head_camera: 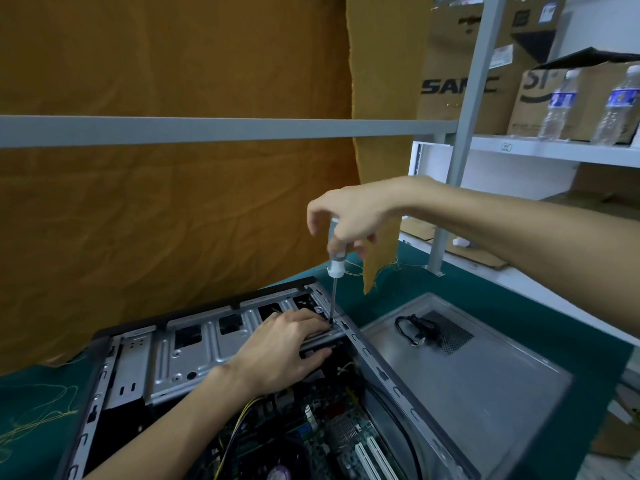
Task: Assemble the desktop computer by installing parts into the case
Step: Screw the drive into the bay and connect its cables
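Screwdriver with white handle and thin steel shaft (335, 271) gripped upright by right hand (349, 220), tip at far corner of open grey metal computer case (388, 372); silver drive bracket (322, 336) steadied under flat-fingered left hand (280, 351), presumably against turning.

Up and to the right of the right hand (349, 216), a cardboard box (450, 64) on the shelf carries large dark letters reading "SA", then a part hidden by the shelf post, then "C". The neighbouring box (585, 98) shows only a partial logo, and the two water bottles' (559, 105) blue labels are too small to read
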`<action>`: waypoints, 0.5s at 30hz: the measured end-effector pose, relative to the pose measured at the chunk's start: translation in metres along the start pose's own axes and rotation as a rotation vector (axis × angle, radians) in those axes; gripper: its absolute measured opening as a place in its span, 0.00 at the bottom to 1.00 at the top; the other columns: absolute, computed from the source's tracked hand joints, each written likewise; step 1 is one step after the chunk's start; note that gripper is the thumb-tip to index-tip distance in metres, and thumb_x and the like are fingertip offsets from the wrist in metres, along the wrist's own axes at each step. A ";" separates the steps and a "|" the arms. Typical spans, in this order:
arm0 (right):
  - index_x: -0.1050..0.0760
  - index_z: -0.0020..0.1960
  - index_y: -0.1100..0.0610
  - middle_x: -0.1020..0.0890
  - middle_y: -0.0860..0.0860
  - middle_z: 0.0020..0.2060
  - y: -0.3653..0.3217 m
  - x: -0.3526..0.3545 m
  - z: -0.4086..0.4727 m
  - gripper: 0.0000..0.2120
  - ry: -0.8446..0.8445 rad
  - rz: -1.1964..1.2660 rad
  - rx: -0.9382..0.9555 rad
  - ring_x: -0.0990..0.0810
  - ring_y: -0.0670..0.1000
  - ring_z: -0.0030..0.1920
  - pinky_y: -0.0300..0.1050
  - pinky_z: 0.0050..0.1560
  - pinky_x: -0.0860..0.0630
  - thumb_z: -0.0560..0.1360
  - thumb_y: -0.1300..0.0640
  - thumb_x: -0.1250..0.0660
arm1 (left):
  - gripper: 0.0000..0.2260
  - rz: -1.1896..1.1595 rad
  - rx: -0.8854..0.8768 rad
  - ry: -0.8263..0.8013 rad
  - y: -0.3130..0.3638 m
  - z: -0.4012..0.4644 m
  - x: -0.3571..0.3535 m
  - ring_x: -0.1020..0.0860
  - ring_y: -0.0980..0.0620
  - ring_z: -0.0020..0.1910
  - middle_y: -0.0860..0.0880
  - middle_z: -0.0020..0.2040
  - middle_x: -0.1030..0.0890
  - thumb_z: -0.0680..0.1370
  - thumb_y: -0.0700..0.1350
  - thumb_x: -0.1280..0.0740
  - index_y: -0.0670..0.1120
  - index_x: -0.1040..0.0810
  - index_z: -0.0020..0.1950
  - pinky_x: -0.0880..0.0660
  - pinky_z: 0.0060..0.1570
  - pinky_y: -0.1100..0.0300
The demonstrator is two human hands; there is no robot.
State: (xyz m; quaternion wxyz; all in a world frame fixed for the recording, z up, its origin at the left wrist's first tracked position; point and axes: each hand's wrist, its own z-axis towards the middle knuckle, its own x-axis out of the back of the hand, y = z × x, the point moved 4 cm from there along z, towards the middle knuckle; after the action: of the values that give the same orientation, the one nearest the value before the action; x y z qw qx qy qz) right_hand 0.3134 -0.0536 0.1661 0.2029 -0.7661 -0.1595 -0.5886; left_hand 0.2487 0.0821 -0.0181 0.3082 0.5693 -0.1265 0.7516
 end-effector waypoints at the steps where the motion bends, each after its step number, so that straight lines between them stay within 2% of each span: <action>1: 0.25 0.59 0.55 0.14 0.55 0.37 -0.001 0.000 0.001 0.11 0.047 -0.028 -0.014 0.14 0.53 0.31 0.42 0.28 0.21 0.82 0.49 0.34 | 0.23 0.000 0.002 0.000 0.000 0.000 0.000 0.27 0.57 0.68 0.58 0.72 0.27 0.81 0.63 0.39 0.55 0.26 0.73 0.31 0.69 0.56; 3: 0.25 0.56 0.57 0.14 0.55 0.35 0.000 0.000 0.004 0.17 0.107 -0.091 -0.046 0.15 0.53 0.28 0.41 0.26 0.23 0.83 0.43 0.38 | 0.23 0.002 0.003 0.000 -0.001 0.000 -0.001 0.27 0.57 0.68 0.58 0.72 0.27 0.81 0.63 0.39 0.55 0.26 0.73 0.31 0.69 0.56; 4: 0.27 0.59 0.55 0.14 0.55 0.39 0.000 0.000 0.003 0.16 0.084 -0.077 -0.051 0.16 0.51 0.28 0.41 0.27 0.22 0.81 0.43 0.35 | 0.23 0.003 0.003 -0.004 -0.001 0.000 -0.001 0.27 0.57 0.68 0.58 0.71 0.27 0.81 0.63 0.39 0.55 0.26 0.73 0.31 0.69 0.55; 6: 0.31 0.62 0.52 0.15 0.55 0.43 -0.001 0.000 0.001 0.16 0.037 -0.025 -0.022 0.16 0.50 0.30 0.42 0.28 0.21 0.78 0.50 0.29 | 0.23 0.004 0.002 -0.006 -0.001 0.001 -0.001 0.27 0.57 0.68 0.59 0.71 0.27 0.81 0.63 0.39 0.55 0.26 0.73 0.31 0.69 0.55; 8: 0.27 0.59 0.56 0.14 0.55 0.38 0.001 0.000 0.001 0.12 0.089 -0.080 -0.017 0.15 0.52 0.29 0.41 0.27 0.22 0.81 0.49 0.33 | 0.23 0.001 0.005 -0.007 -0.002 0.000 -0.001 0.28 0.57 0.68 0.59 0.71 0.27 0.81 0.63 0.39 0.55 0.27 0.73 0.31 0.69 0.55; 10: 0.25 0.57 0.58 0.14 0.55 0.35 0.002 0.000 0.002 0.17 0.128 -0.135 -0.030 0.15 0.53 0.29 0.40 0.27 0.23 0.83 0.44 0.38 | 0.23 -0.007 0.010 -0.007 -0.002 0.000 -0.001 0.28 0.57 0.69 0.59 0.71 0.27 0.81 0.63 0.39 0.55 0.27 0.73 0.31 0.69 0.55; 11: 0.27 0.60 0.56 0.15 0.55 0.37 0.003 -0.001 0.001 0.16 0.103 -0.103 -0.030 0.15 0.52 0.30 0.41 0.28 0.22 0.82 0.44 0.35 | 0.23 -0.008 0.012 -0.012 -0.002 0.000 -0.001 0.28 0.57 0.69 0.59 0.71 0.27 0.81 0.63 0.39 0.55 0.27 0.74 0.31 0.70 0.55; 13: 0.30 0.63 0.54 0.16 0.54 0.41 0.002 0.000 -0.003 0.17 0.028 -0.010 -0.009 0.16 0.50 0.34 0.41 0.30 0.21 0.78 0.51 0.29 | 0.23 -0.005 0.012 -0.015 -0.002 0.000 -0.001 0.28 0.57 0.69 0.58 0.72 0.27 0.81 0.63 0.40 0.55 0.27 0.74 0.31 0.70 0.55; 15: 0.27 0.60 0.57 0.14 0.54 0.40 0.002 -0.001 -0.003 0.12 0.037 -0.008 -0.002 0.14 0.51 0.33 0.41 0.27 0.22 0.81 0.52 0.32 | 0.23 -0.004 0.011 -0.015 -0.001 0.001 -0.001 0.28 0.57 0.69 0.58 0.72 0.27 0.82 0.63 0.39 0.55 0.27 0.74 0.31 0.70 0.55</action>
State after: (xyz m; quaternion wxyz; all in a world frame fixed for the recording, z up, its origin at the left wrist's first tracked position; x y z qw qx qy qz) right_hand 0.3113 -0.0567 0.1651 0.2026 -0.7547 -0.1584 -0.6035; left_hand 0.2503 0.0823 -0.0192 0.3056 0.5770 -0.1234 0.7473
